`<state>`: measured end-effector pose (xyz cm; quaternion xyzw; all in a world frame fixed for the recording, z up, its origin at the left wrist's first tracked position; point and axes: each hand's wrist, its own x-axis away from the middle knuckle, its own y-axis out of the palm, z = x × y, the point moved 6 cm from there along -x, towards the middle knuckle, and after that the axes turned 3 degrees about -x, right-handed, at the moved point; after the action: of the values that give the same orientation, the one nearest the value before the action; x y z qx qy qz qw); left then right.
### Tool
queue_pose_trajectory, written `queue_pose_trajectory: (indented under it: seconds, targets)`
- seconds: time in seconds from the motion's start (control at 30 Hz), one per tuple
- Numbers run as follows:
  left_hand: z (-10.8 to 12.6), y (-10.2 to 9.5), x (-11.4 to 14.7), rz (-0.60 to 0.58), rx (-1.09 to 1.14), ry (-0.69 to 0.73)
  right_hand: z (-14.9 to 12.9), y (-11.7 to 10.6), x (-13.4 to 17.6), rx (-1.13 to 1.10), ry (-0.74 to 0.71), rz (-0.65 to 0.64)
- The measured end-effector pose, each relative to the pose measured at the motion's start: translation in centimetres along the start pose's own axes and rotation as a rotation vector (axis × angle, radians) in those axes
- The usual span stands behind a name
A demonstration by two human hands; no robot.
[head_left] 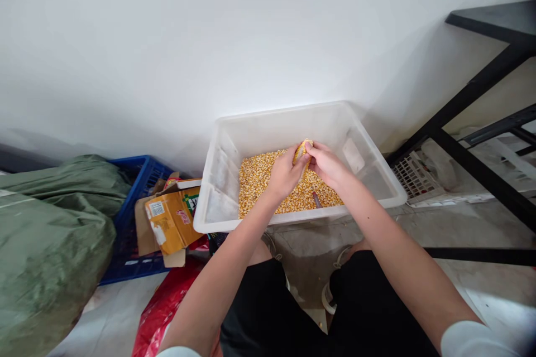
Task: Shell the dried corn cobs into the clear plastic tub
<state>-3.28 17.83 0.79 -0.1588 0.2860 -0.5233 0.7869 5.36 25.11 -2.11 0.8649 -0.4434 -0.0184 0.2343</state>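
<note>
Smooth white wall (188, 39) behind bare hands (285, 172) (329, 164), knobbly corn cob (301, 151) in their pinch, loose kernels (257, 184) below.

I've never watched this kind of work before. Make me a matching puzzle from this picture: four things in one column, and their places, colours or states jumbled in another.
Things
1. Corn cob
2. Loose kernels
3. Crate left of the tub
4. Plastic bag at bottom left

Places, colours or states
A. Blue, partly hidden by green cloth
B. Spread over the tub's bottom
C. Red and shiny
D. Held between the left hand and the right hand

Pairs: 1-D, 2-B, 3-A, 4-C
</note>
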Motion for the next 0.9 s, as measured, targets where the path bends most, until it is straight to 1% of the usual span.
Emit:
queue_pose_trajectory:
  seconds: [0.17, 0.3, 0.43, 0.73, 0.9]
  targets:
    - [-0.1, 0.1, 0.1, -0.014, -0.043, 0.016, 0.3, -0.3, -0.2, 0.053, 0.001, 0.009]
    - [-0.1, 0.1, 0.1, -0.025, -0.086, 0.003, 0.4, -0.4, -0.2, 0.097, -0.02, 0.024]
    - [0.1, 0.0, 0.2, -0.035, -0.108, 0.019, 0.6, -0.6, -0.4, 0.123, -0.039, 0.031]
    - [0.7, 0.2, 0.4, -0.052, -0.241, 0.071, 1.2, -0.8, -0.6, 0.124, 0.017, 0.058]
    - [0.4, 0.2, 0.5, -0.061, -0.326, 0.074, 1.4, -0.8, -0.6, 0.12, 0.031, 0.057]
